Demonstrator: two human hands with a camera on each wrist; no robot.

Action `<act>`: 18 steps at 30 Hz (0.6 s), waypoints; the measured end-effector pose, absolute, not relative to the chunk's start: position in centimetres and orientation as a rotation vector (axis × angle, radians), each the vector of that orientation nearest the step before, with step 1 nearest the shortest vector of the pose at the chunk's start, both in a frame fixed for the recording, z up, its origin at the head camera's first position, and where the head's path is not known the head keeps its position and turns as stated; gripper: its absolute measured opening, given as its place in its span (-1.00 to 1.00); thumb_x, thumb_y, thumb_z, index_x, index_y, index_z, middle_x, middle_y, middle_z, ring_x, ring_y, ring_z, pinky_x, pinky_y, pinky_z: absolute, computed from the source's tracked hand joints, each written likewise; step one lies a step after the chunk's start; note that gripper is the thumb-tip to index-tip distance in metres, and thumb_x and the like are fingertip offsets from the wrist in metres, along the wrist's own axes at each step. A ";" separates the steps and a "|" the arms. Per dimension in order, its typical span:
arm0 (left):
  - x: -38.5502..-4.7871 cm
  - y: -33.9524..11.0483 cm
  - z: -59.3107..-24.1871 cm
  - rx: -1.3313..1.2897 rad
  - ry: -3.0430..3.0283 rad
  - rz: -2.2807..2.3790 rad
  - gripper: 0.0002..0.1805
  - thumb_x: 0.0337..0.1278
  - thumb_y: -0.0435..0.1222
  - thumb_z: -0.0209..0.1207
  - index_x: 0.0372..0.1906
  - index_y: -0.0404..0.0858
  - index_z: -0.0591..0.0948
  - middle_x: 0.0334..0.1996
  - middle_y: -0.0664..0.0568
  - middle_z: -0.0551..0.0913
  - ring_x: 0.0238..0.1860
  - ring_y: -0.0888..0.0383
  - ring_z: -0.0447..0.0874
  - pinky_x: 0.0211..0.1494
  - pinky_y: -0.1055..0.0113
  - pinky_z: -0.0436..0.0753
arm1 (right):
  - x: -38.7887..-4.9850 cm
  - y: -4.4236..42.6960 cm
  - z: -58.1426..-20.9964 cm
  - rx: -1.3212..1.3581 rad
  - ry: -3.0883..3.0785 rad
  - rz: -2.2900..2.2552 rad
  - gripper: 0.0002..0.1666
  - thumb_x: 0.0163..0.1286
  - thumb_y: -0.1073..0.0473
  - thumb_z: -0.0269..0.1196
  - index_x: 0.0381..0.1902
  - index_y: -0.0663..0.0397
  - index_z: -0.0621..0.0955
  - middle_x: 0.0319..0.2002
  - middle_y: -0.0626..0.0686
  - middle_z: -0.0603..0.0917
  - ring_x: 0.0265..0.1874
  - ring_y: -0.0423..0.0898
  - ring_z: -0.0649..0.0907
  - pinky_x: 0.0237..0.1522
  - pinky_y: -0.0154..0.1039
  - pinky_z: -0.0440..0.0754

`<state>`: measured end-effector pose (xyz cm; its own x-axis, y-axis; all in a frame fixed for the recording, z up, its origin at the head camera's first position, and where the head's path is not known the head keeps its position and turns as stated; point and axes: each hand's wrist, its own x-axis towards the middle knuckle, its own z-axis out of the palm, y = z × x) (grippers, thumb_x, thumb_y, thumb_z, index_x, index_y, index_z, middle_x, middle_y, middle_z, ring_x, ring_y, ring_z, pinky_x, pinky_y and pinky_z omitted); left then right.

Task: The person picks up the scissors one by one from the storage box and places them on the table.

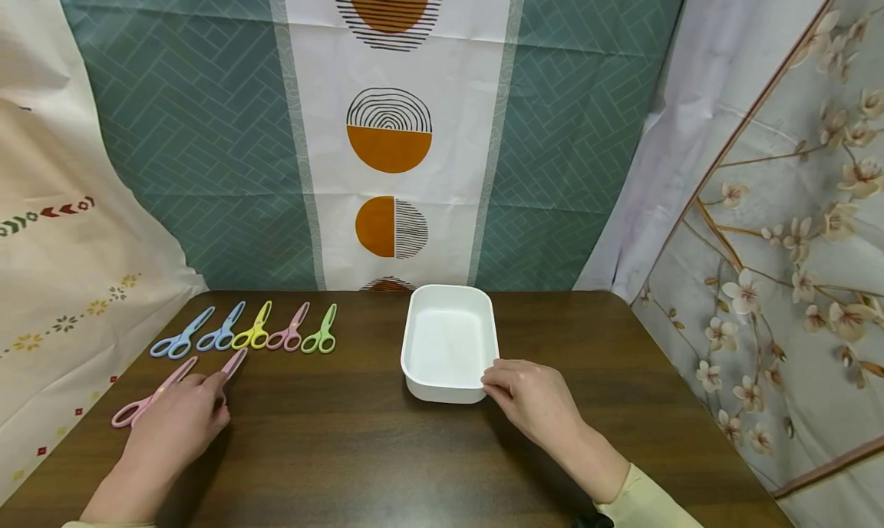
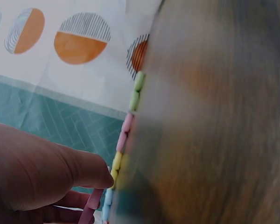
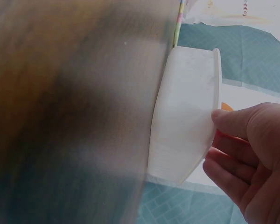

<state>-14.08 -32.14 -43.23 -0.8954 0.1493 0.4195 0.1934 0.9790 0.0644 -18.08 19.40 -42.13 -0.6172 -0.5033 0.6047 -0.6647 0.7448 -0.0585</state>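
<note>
At the table's left, my left hand (image 1: 176, 417) holds a pair of pink scissors (image 1: 235, 361), its blade end showing past the fingers. The left wrist view shows the pink handle (image 2: 91, 206) between thumb and fingers. Another pair of pink scissors (image 1: 152, 397) lies on the left side of this hand, partly covered by it. My right hand (image 1: 533, 401) pinches the near right corner of a white rectangular container (image 1: 449, 394). In the right wrist view the thumb lies on the container's outer wall (image 3: 189, 102) at the rim, with other fingers behind it.
Behind my left hand lies a row of scissors: two blue pairs (image 1: 183, 336) (image 1: 222, 331), a yellow pair (image 1: 254, 328), a pink pair (image 1: 290, 330) and a green pair (image 1: 321, 331). The brown wooden table (image 1: 331, 451) ends at a patterned curtain (image 1: 566, 167).
</note>
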 end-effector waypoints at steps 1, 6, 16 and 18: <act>-14.1 -32.3 -43.4 -0.250 -2.693 -0.139 -0.75 -0.08 -0.46 0.47 -0.28 -0.31 0.63 -0.45 -0.04 0.62 -0.40 -0.17 0.69 -0.27 -0.17 0.65 | -18.1 19.4 -42.2 0.877 -2.372 0.374 -0.79 0.21 0.23 0.70 -0.23 -0.09 0.89 -0.16 -0.11 0.88 -0.09 -0.16 0.86 -0.10 -0.08 0.83; -14.3 -33.0 -44.0 -0.254 -2.706 -0.120 -0.73 -0.12 -0.46 0.49 -0.29 -0.31 0.64 -0.46 -0.03 0.64 -0.40 -0.17 0.69 -0.28 -0.16 0.64 | -18.1 19.5 -42.2 0.878 -2.383 0.382 -0.79 0.22 0.23 0.69 -0.22 -0.09 0.89 -0.15 -0.12 0.88 -0.10 -0.17 0.85 -0.10 -0.08 0.83; -14.6 -34.2 -44.3 -0.227 -2.753 -0.133 -0.76 -0.05 -0.48 0.45 -0.25 -0.32 0.66 -0.41 -0.06 0.66 -0.33 -0.23 0.72 -0.15 -0.34 0.60 | -18.1 19.4 -42.0 0.872 -2.392 0.385 -0.79 0.22 0.23 0.69 -0.22 -0.10 0.89 -0.16 -0.13 0.88 -0.09 -0.17 0.85 -0.09 -0.08 0.83; -14.5 -34.3 -44.4 -0.198 -2.776 -0.127 -0.80 0.00 -0.46 0.44 -0.25 -0.29 0.67 -0.38 -0.07 0.68 -0.29 -0.27 0.74 -0.12 -0.41 0.56 | -18.0 19.5 -42.1 0.875 -2.389 0.390 -0.79 0.22 0.24 0.69 -0.23 -0.10 0.88 -0.17 -0.13 0.88 -0.11 -0.17 0.85 -0.10 -0.09 0.83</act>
